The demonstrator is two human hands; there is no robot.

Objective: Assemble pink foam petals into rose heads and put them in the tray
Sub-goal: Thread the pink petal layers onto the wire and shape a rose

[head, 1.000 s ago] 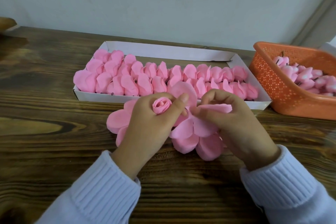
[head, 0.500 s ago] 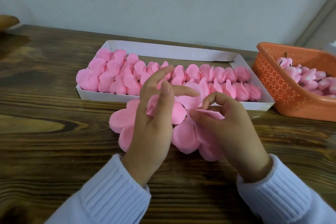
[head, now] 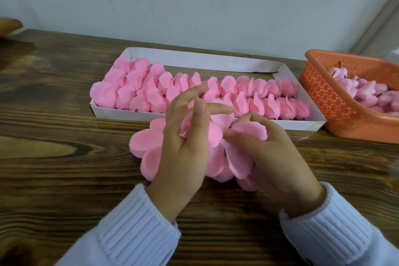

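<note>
A half-built pink foam rose head [head: 214,134] sits between my hands, just in front of the tray. My left hand [head: 185,149] holds it from the left, thumb up and fingers stretched over its top. My right hand [head: 274,153] pinches one of its outer petals [head: 250,130] at the base. Loose pink petals [head: 146,144] spread flat on the table under both hands. The white cardboard tray [head: 194,60] behind them holds two rows of finished pink rose heads [head: 244,93].
An orange perforated plastic basket [head: 336,106] with several pink buds stands at the right, close to the tray. The dark wooden table [head: 54,157] runs back to a pale wall. A brown object [head: 8,25] sits at the far left edge.
My left hand turned from cupping the bud, which showed at first, to covering it with fingers stretched out. My right hand lifted a petal up against the bud.
</note>
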